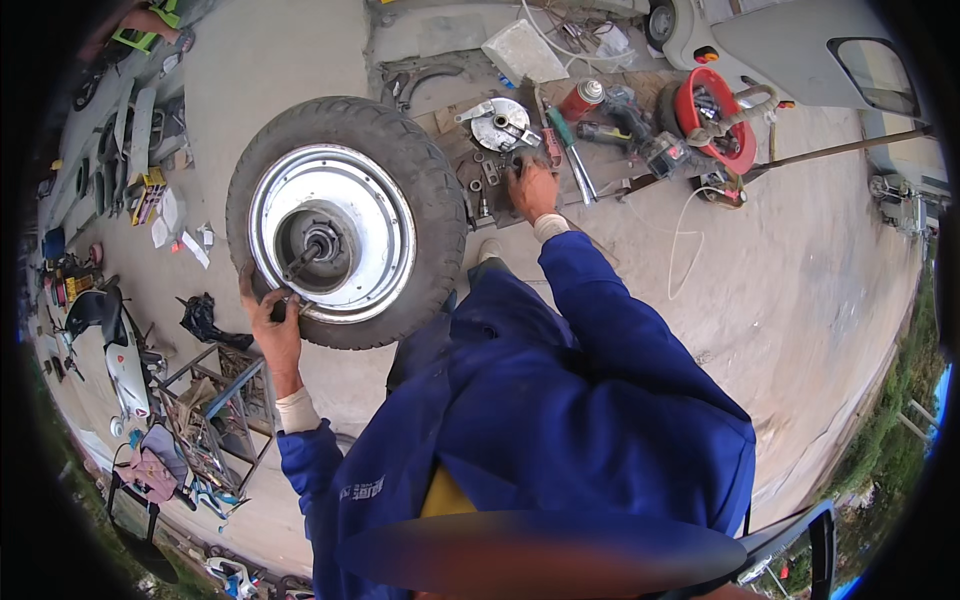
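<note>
We list a concrete floor [800, 290] carrying a tyred wheel [345, 220] lying flat. Beside it we note a spray can [583, 98], screwdriver [570, 150], round metal hub cover [500, 123] and red cable reel [712, 118].

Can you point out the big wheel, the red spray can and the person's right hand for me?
wheel [400, 150]: head view, on the black tyre's upper tread.
red spray can [580, 100]: head view, on the can's red body.
right hand [530, 188]: head view, on the back of the hand among the small parts.

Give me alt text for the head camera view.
A person in blue sleeves steadies a scooter wheel lying on concrete with the left hand, while the right hand reaches among metal parts and tools beside it.
</note>
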### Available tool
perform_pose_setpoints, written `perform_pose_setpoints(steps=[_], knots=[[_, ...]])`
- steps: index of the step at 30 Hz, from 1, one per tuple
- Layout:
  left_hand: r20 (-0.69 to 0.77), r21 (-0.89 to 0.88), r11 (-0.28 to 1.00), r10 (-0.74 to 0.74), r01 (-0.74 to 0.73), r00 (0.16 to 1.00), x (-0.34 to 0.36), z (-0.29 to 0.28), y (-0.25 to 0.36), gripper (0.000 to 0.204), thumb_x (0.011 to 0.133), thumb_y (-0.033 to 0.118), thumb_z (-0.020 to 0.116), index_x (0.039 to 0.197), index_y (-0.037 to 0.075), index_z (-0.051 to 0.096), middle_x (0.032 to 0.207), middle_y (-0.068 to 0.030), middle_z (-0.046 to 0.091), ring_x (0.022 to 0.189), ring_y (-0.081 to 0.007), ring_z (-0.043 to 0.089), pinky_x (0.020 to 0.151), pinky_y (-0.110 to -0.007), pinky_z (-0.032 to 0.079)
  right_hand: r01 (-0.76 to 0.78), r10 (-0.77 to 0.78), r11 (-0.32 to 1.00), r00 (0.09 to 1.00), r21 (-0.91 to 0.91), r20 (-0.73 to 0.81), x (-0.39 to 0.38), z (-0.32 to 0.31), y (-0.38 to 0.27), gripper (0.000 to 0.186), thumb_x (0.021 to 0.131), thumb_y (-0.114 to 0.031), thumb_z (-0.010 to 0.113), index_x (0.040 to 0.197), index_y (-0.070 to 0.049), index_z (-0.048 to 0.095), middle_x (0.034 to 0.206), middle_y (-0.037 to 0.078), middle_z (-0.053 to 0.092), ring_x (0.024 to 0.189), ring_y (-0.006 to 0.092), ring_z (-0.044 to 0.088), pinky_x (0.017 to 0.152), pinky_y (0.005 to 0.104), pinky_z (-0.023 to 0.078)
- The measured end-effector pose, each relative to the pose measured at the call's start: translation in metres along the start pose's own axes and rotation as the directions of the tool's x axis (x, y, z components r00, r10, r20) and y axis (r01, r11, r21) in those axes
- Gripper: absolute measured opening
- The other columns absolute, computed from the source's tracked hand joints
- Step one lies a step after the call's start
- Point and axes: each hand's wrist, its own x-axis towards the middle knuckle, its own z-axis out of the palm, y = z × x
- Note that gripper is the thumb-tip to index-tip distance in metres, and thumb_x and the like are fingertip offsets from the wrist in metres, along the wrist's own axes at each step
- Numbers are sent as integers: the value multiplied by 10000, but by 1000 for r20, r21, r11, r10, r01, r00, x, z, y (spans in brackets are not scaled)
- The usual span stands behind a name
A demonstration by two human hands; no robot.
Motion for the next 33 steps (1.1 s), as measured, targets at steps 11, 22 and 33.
perform_pose_setpoints(steps=[11, 22, 33], knots=[[-73, -13, 999, -44, 43, 996, 0, 18, 15, 131, 881, 3, 810, 957, 47, 712, 1684, -139, 510, 1589, -355, 438, 1298, -448, 349, 334, -324, 942, 933, 38, -155, 13, -28, 58, 370, 990, -344, 728, 1267, -101, 697, 1219, 187, 729, 1200, 393, 677, 1008, 541, 522], [-85, -72, 992, -109, 103, 990, -8, 20, 13, 123, 869, 34, 845, 974, 24, 782, 1686, -152, 502, 1601, -375, 408, 1309, -467, 344, 428, -384, 891, 889, -151, 249, -35, 36, -25, 608, 986, -331, 729, 1468, -27, 516, 1215, 235, 765, 1130, 428, 744, 990, 574, 558], [-148, -166, 984, 43, -67, 988, -9, 27, 3, 151, 900, 69, 822, 1039, 37, 775, 1646, -147, 520, 1604, -422, 356, 1325, -538, 305, 234, -232, 972, 968, 19, -98, -21, 32, 24, 373, 1028, -267, 586, 1198, 53, 674, 917, 356, 719, 916, 521, 723, 829, 598, 555]])
